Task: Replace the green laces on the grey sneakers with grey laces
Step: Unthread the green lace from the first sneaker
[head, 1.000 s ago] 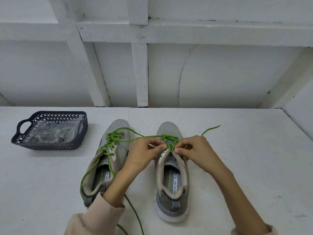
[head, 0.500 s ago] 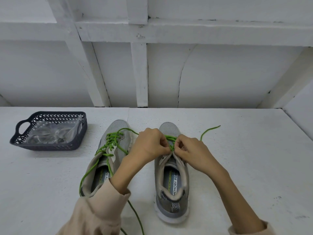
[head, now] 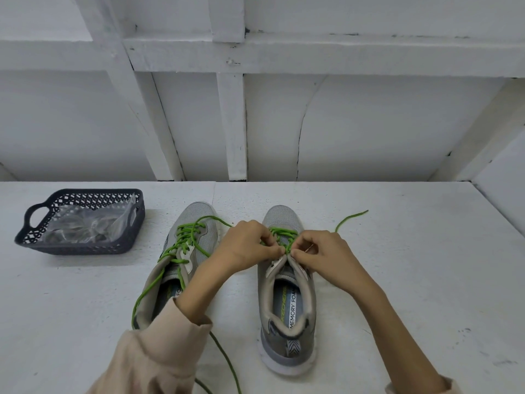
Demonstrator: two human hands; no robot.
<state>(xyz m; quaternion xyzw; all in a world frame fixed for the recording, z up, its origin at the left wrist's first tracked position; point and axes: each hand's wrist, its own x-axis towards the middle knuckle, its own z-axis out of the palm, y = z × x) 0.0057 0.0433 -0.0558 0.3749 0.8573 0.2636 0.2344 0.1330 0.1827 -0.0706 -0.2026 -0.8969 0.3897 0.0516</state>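
White table [head: 412, 294] with dark basket [head: 85, 247], left grey sneaker [head: 199, 220], right grey sneaker [head: 287, 345], trailing green lace [head: 352, 216]

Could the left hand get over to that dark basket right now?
Probably yes. Only the low left sneaker lies between the left hand and the basket. But that hand is pinching the green lace on the right sneaker and must let go first.

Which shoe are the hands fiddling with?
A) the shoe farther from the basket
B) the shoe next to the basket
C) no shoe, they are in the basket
A: the left hand and the right hand both pinch the green lace on the shoe farther from the basket.
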